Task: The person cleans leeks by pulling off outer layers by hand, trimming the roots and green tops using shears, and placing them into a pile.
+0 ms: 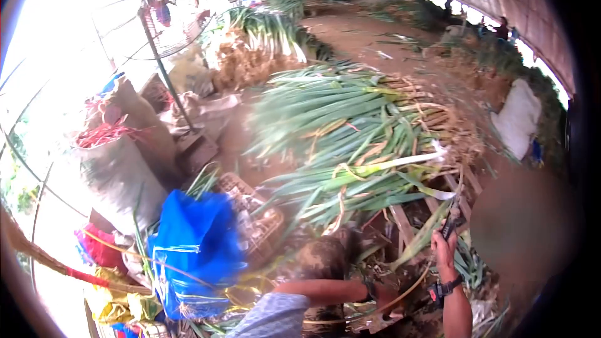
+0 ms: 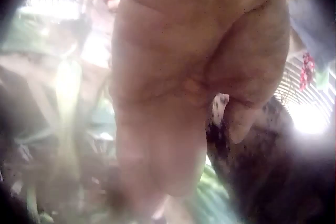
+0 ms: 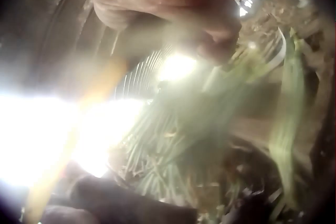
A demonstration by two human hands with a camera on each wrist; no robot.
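My right hand (image 1: 444, 249) grips a dark air blow gun (image 1: 449, 224) with a thin nozzle pointing up toward the root ends of a green onion pile (image 1: 350, 131). A yellow hose (image 1: 414, 286) trails down from it; in the right wrist view the same hose (image 3: 65, 150) runs below the curled hand (image 3: 173, 3). Low in the head view, my left hand (image 1: 387, 303) reaches down beside the leg, partly lost in shadow. The left wrist view has its palm (image 2: 173, 77) close up, fingers hanging nearly straight, fingertips blurred. A pale green onion stalk (image 2: 68, 103) stands out beyond them.
A blue bag (image 1: 197, 244) and a plastic crate (image 1: 260, 225) lie left of my legs. Sacks (image 1: 122, 175) with red strings stand behind them near a fan (image 1: 159, 0). More bundled onions (image 1: 269, 34) lie farther back; a white sack (image 1: 519, 119) is at right.
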